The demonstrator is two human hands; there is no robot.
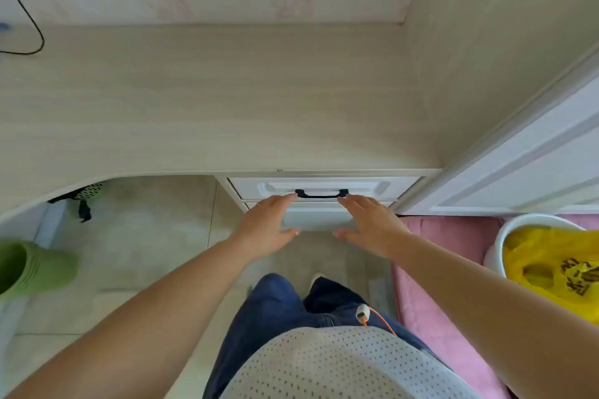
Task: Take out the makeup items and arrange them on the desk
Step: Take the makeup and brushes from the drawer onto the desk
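Observation:
A pale wood-grain desk (207, 97) fills the upper half of the view, its top bare. Under its front edge sits a white drawer (366, 187) with a black handle (321, 194), closed. My left hand (267, 230) and my right hand (369, 225) are held out in front of the drawer, fingers spread, fingertips close to the two ends of the handle. Neither hand holds anything. A second white drawer front (317, 217) shows between the hands. No makeup items are visible.
A black cable (30, 26) lies at the desk's far left. A white cabinet door (518, 159) stands on the right. Below it are a pink mat (431, 285) and a white bin with a yellow bag (557, 269). A green stool (32, 267) sits left.

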